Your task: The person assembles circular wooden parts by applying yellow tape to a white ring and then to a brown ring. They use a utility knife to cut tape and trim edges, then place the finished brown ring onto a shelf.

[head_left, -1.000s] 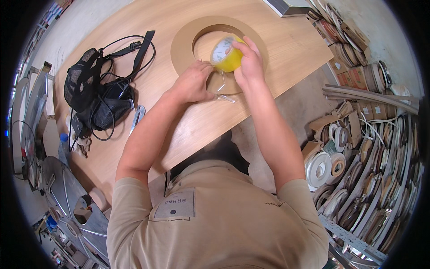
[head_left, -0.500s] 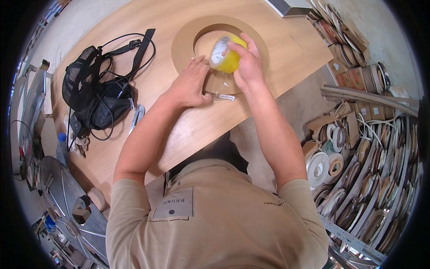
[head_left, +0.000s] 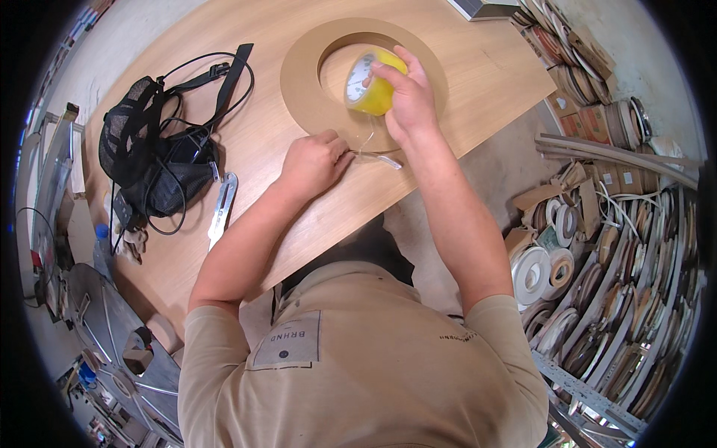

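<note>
A wide brown coil of banding with an open centre lies flat on the table. My right hand grips a roll of yellow packing tape, tilted above the coil's inner edge. From the roll a clear strip runs down toward the coil's near edge. There my left hand rests on the table with its fingers curled in; whatever they pinch is hidden. A small pale label or strip end sticks out just right of those fingers.
A black mesh harness with straps and cables lies at the table's left, beside a utility knife. A dark-sided box sits at the far edge. Shelves packed with banding rolls stand on the right, with long strips jutting out.
My left hand has drawn back toward me off the coil, and its fingers have curled from spread to closed. The tape roll has shifted slightly left, still in my right hand.
</note>
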The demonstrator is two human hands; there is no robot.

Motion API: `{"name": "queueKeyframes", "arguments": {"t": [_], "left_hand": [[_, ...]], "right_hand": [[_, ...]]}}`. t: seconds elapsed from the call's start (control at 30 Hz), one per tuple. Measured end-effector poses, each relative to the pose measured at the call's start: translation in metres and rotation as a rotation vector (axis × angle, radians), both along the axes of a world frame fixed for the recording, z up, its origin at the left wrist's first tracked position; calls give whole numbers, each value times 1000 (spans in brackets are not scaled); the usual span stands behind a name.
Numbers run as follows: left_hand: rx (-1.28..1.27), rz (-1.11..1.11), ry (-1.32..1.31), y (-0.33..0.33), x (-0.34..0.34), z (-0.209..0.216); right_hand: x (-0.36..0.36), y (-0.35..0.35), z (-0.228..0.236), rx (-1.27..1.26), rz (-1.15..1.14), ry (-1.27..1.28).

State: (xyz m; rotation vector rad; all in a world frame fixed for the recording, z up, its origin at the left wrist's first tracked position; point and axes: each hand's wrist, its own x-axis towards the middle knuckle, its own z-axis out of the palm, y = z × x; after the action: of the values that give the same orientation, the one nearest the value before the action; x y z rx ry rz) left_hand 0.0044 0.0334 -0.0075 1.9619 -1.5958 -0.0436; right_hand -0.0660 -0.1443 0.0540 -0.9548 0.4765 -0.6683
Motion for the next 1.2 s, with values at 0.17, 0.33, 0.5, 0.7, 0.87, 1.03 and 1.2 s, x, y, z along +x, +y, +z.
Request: {"name": "queueKeyframes", "arguments": {"t": [0.17, 0.33, 0.5, 0.7, 0.87, 1.03, 1.2], "left_hand": [[18, 70, 76, -6, -12, -4], [36, 96, 70, 1, -8, -6], [-77, 81, -28, 2, -6, -5], [-93, 110, -3, 4, -8, -11], [-90, 115, -11, 3, -7, -14], [-113, 83, -75, 2, -5, -8], [-37, 65, -98, 3, 1, -3]], "right_hand": [[-3, 6, 2, -32, 23, 57], [-11, 20, 5, -41, 29, 68], [-18, 35, 5, -195, 34, 101], [-51, 70, -13, -558, 4, 197], [-74, 94, -12, -408, 10, 110], [-88, 101, -21, -412, 1, 117], [-88, 89, -27, -455, 17, 150]]}}
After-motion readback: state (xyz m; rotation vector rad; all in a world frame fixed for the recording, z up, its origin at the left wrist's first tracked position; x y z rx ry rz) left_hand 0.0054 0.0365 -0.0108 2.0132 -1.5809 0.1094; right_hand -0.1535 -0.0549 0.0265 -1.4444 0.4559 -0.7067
